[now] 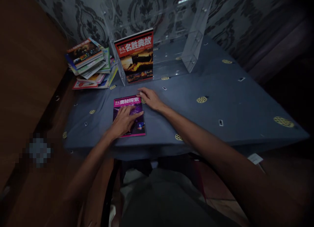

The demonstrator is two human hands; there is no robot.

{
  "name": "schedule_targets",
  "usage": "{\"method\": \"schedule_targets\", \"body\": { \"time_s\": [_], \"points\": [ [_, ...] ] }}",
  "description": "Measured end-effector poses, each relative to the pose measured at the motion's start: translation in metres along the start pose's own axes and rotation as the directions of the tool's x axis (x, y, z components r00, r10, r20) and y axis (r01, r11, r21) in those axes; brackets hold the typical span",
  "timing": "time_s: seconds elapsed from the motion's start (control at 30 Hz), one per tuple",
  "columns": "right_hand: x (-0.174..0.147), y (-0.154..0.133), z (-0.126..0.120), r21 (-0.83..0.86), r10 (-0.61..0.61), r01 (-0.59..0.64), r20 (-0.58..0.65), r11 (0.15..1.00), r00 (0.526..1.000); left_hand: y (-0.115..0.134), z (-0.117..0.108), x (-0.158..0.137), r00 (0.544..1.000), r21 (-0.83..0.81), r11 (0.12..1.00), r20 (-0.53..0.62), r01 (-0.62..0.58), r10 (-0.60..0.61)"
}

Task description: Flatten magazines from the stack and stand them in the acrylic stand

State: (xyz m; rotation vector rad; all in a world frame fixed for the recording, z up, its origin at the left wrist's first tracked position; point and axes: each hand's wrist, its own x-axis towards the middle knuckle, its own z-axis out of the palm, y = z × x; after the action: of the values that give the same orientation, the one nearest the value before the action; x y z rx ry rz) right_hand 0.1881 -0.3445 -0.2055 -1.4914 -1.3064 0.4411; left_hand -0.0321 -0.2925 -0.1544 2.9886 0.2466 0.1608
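Note:
A purple book (140, 124) with white Chinese lettering lies flat near the table's front edge. My left hand (124, 121) rests on its cover, fingers spread. At the book's upper right corner is my right hand (150, 98), its fingers stretched out toward the left and nothing visible in its grasp. Behind both hands stands a clear acrylic rack (190, 52). A red and black book (137, 60) leans upright in the left part of that rack, its front cover facing me.
To the left of the rack is an uneven stack of books (89, 62). A blue-grey cloth with pineapple prints covers the table (220, 99). A patterned wall (90, 14) rises behind, and a brown wooden panel (24, 57) stands at the left.

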Motion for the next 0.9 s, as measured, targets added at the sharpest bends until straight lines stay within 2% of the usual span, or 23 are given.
{"method": "schedule_targets", "body": {
  "time_s": [0.27,0.47,0.57,0.67,0.9],
  "points": [
    [-0.001,-0.007,0.002,0.004,0.005,-0.005,0.0,1.0,1.0,0.036,-0.009,-0.043,0.998,-0.034,0.999,0.038,-0.038,0.039],
    [-0.04,-0.029,-0.006,-0.08,-0.023,0.018,-0.066,0.997,0.998,0.039,0.003,-0.055,0.989,0.057,0.998,-0.146,0.035,-0.027],
    [-0.07,-0.041,-0.016,-0.138,-0.052,0.051,-0.008,0.989,0.999,0.039,0.007,-0.058,0.974,0.09,0.995,-0.226,0.035,-0.013],
    [-0.092,-0.05,-0.022,-0.157,-0.08,0.092,0.085,0.983,0.993,0.043,0.008,-0.059,0.954,0.042,0.998,-0.298,0.056,-0.041],
    [-0.101,-0.054,-0.021,-0.264,-0.091,0.157,0.248,0.952,0.965,0.052,0.01,-0.06,0.886,0.03,0.986,-0.444,0.161,-0.132]
  ]
}}
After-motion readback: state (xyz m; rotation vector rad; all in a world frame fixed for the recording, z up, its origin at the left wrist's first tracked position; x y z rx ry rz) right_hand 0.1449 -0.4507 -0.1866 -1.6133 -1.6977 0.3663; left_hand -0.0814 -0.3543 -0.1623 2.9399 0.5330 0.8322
